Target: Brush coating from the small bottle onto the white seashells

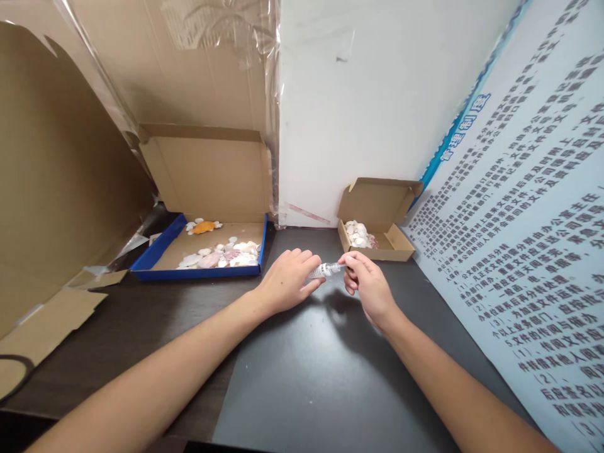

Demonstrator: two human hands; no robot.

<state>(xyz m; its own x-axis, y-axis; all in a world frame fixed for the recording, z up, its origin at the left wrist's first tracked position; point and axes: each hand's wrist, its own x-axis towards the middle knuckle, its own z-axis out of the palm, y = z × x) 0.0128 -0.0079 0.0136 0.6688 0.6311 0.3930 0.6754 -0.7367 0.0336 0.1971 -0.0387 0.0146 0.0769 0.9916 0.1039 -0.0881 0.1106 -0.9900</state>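
Note:
A small clear bottle (325, 270) with dark printing lies sideways between my hands, above the grey mat. My left hand (290, 280) is closed round its left end, with the thumb below and the fingers over the top. At the other end, my right hand (365, 280) pinches the narrow tip of the bottle between thumb and fingers. The left part of the bottle is hidden in my left hand. Whether the tip carries a cap I cannot tell.
Behind my left hand stands an open blue-sided box (198, 274) with white and pinkish shells (245, 253) and an orange shell piece (204, 227). A smaller open cardboard box (387, 254) with shells (357, 234) stands at the back right. A printed panel (514, 251) slopes along the right.

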